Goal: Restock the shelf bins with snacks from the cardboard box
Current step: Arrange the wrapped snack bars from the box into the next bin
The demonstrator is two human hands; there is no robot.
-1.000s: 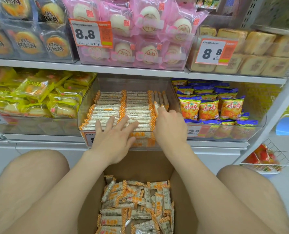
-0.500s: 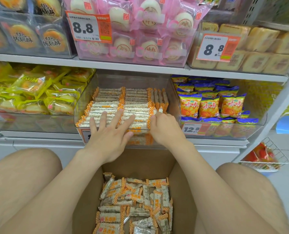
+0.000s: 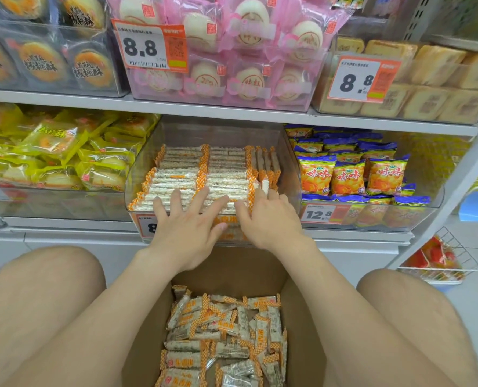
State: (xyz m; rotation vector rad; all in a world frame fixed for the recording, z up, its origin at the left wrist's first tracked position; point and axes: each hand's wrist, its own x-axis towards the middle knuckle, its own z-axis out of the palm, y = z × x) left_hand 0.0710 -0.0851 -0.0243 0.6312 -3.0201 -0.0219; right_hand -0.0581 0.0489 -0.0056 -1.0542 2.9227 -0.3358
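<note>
- L hand (image 3: pixel 187 230) flat, fingers spread, still pressing the front row of snack bars (image 3: pixel 182 177), centre frame.
- R hand (image 3: pixel 272 219) has drawn back to the row's R end. Fingers curled beside an upright bar (image 3: pixel 264 185); gripping or not, can't tell.
- Clear bin (image 3: pixel 291 169) part-filled; cardboard box (image 3: pixel 232 269), bottom centre, holds plenty more, so restock prob. midway.

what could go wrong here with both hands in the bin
1. The left hand lies flat on the front row of bars, stacked about level with the front rim of the clear bin; a shove may tip some out over it.
2. One upright bar sticks up by the right hand; it could jam crooked beside the rows.
</note>
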